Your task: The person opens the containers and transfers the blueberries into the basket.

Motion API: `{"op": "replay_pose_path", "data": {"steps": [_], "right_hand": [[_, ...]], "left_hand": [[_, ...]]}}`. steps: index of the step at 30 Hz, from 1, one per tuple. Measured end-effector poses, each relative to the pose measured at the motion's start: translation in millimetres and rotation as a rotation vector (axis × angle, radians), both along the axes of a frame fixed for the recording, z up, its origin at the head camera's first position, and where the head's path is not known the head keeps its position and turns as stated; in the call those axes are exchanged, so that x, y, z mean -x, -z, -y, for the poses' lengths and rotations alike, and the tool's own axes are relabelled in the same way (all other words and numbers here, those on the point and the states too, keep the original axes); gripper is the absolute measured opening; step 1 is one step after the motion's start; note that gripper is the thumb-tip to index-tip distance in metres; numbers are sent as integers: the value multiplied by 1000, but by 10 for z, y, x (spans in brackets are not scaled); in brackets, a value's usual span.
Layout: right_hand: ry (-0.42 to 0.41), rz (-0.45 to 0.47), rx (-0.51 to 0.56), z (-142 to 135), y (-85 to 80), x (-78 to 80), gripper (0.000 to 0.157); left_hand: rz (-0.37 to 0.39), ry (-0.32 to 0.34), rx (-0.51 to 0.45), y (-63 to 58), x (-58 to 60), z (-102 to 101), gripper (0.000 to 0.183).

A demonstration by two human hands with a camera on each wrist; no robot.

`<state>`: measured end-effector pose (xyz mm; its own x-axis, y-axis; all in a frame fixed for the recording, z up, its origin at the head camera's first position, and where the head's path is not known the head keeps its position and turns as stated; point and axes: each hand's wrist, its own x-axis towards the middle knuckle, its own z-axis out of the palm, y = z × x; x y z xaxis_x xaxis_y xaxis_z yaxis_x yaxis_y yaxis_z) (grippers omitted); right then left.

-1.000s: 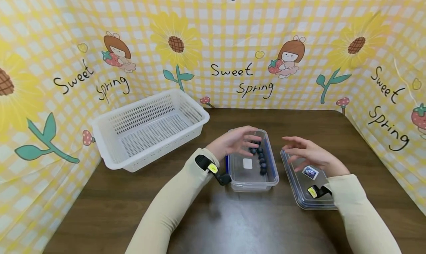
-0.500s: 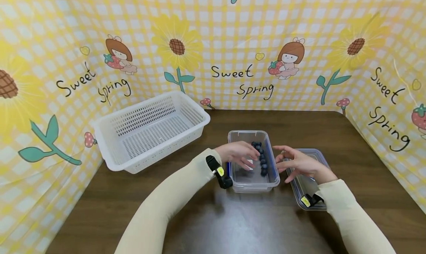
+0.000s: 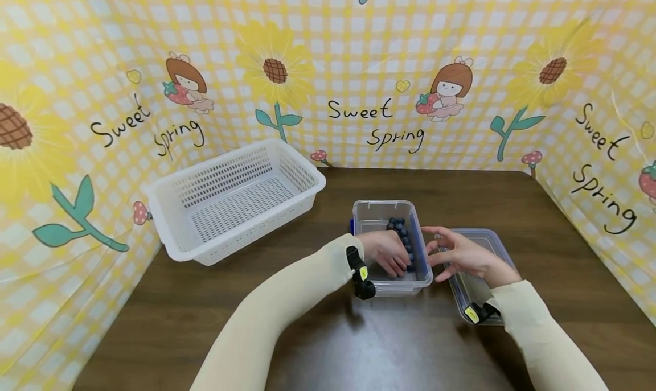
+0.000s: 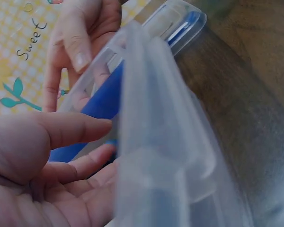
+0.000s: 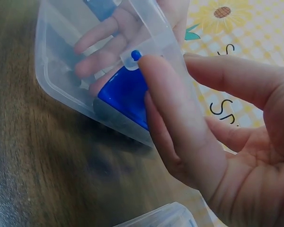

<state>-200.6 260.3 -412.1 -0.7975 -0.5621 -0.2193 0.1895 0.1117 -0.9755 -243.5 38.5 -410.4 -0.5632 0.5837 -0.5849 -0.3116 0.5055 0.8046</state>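
A clear plastic food box [image 3: 380, 210] with blue side latches stands on the table, and a row of blueberries [image 3: 400, 227] lies along its right side. My left hand [image 3: 388, 251] reaches down inside the box, its fingers angled toward the near end of the row. Through the clear wall in the right wrist view, the left fingers [image 5: 97, 64] look relaxed and slightly spread. My right hand [image 3: 461, 258] stays at the box's right wall, fingers loosely bent and empty, with the tips close to the blue latch [image 5: 125, 97].
A white perforated basket [image 3: 236, 231] sits at the back left. Under my right wrist lies a second clear container or lid [image 3: 476, 288] with a bluish rim. A patterned yellow cloth [image 3: 359, 49] hangs behind the brown table [image 3: 169, 317].
My left hand has moved right and down into the box, covering the near blueberries. The right hand came left from over the second container to the box's side, then held still.
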Motion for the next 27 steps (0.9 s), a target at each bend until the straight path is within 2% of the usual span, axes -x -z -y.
{"op": "replay_pose_path", "data": {"steps": [2,6,9,13,16,27], "right_hand": [[-2,-1,4,-5,11,-4,81],[-7,-5,16,-1,31,-7,80],[-13,-9,29,7,45,-8,80],[-21,-12,47,1,79,-14,79],[-28,-15,59,-8,109,-18,77],[-10,-10,67,-9,80,-20,76]], "left_hand": [[-27,5,3,27,-14,-29,5],[-156,25,49,36,-61,-65,9],[-241,25,81,34,-100,-83,5],[-299,61,107,77,-141,-114,3],[-311,83,114,118,-165,-135,3],[-277,78,82,138,-128,-153,7]]}}
